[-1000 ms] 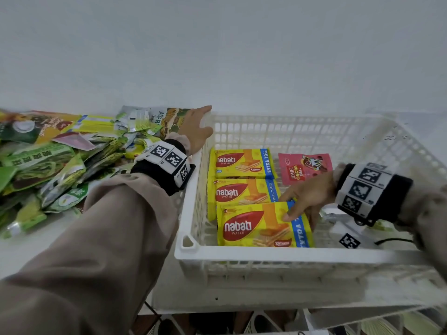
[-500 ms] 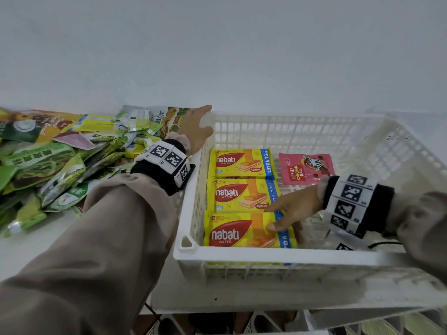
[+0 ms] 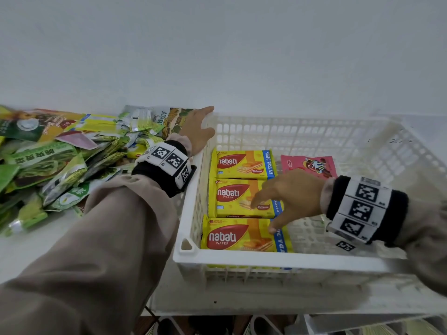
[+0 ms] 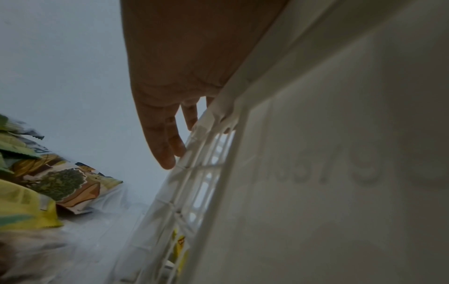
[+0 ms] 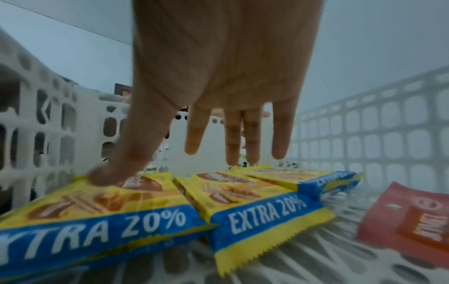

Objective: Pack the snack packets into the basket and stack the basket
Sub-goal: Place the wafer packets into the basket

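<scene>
A white slatted basket (image 3: 266, 258) stands on the table. Three yellow Nabati wafer packets lie in a column along its left side: the near one (image 3: 232, 235), the middle one (image 3: 229, 197) and the far one (image 3: 239, 164). A pink cocoa-ball packet (image 3: 309, 165) lies at the back. My right hand (image 3: 273, 211) is inside the basket, fingers spread and straight. Its thumb (image 5: 102, 176) presses on the near packet (image 5: 97, 211), and the fingers hover over the middle packet (image 5: 243, 198). My left hand (image 3: 199, 131) rests flat against the basket's left rim near the back corner, fingers (image 4: 170, 134) straight along the wall (image 4: 316, 173).
A heap of green and yellow snack packets (image 3: 48, 165) covers the table left of the basket, reaching up to my left hand. The basket floor (image 3: 338, 233) right of the wafers is bare. A white wall stands close behind. The table's front edge (image 3: 242, 310) runs just below the basket.
My right hand has slid the near wafer packet left into line with the other two and now lies flat with the thumb on it. My left hand has stayed on the rim.
</scene>
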`<state>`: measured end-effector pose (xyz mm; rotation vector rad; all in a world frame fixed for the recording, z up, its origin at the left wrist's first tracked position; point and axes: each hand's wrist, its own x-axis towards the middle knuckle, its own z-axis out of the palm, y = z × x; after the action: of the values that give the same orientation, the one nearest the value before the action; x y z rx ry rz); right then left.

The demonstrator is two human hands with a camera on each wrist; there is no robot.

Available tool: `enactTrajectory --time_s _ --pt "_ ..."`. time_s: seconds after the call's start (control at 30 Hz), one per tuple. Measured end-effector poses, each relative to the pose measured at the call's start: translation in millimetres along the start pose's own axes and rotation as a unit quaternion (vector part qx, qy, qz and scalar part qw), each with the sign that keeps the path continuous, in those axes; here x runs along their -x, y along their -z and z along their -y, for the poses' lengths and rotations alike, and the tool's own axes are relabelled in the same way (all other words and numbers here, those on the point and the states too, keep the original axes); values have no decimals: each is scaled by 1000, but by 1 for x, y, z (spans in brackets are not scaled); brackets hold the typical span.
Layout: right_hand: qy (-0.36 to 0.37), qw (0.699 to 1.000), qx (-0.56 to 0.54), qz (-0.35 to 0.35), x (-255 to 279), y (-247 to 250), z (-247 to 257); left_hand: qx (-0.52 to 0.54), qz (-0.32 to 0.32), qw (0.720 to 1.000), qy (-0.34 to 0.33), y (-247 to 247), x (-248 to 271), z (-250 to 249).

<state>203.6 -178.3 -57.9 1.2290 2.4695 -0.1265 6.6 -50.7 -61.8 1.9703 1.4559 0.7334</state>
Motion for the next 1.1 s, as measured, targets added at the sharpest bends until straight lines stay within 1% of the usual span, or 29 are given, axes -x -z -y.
enactTrajectory --time_s 0.07,0.17,0.23,0.3,0.37,0.57,0.6,0.67,0.73,0.77,0.8,0.87,0.9,0.93,0.97,1.0,1.07,1.1 --pt "29 998 -51 27 2 -4 -11 -2 1 1000 -2 0 0 1" --pt "54 992 -41 102 2 -21 -15 -2 -2 1000 -5 -1 -1 1" --pt "58 989 -55 126 0 -37 -10 2 -3 1000 -6 -2 -2 2" --pt "66 987 -77 121 -2 -45 -6 9 -3 1000 -3 -1 -2 2" --pt "67 988 -73 117 -3 -46 -6 6 -2 1000 -2 -1 -2 1" --pt "59 985 -90 137 -7 -42 -2 -7 1 1000 0 -1 -1 0" --pt "53 981 -114 148 -8 -39 -3 -7 2 1000 0 0 -1 0" --pt "37 962 -221 159 -7 -29 -9 -8 5 1000 -1 1 0 -1" --pt "24 938 -323 122 -2 -13 -19 -10 7 1000 -2 1 1 -1" --pt "12 936 -342 83 2 -4 -27 -11 8 1000 -2 1 1 -2" --pt "-11 937 -348 28 4 3 -37 -12 8 1000 -3 1 1 -2" --pt "-90 937 -329 -75 9 11 -65 -12 7 1000 -5 1 2 -2" --pt "-136 938 -302 -103 10 8 -83 -10 6 1000 -5 1 2 -3" --pt "-182 941 -267 -105 10 3 -99 -8 5 1000 -5 1 2 -3" --pt "-224 943 -231 -87 11 -4 -111 -7 4 1000 -5 1 2 -3" --pt "-259 942 -209 -52 10 -12 -120 -7 4 1000 -5 1 3 -3" --pt "-287 935 -207 -2 9 -27 -127 -8 6 1000 -7 1 3 -4" --pt "-285 933 -218 -4 7 -33 -127 -9 7 1000 -6 1 3 -3"
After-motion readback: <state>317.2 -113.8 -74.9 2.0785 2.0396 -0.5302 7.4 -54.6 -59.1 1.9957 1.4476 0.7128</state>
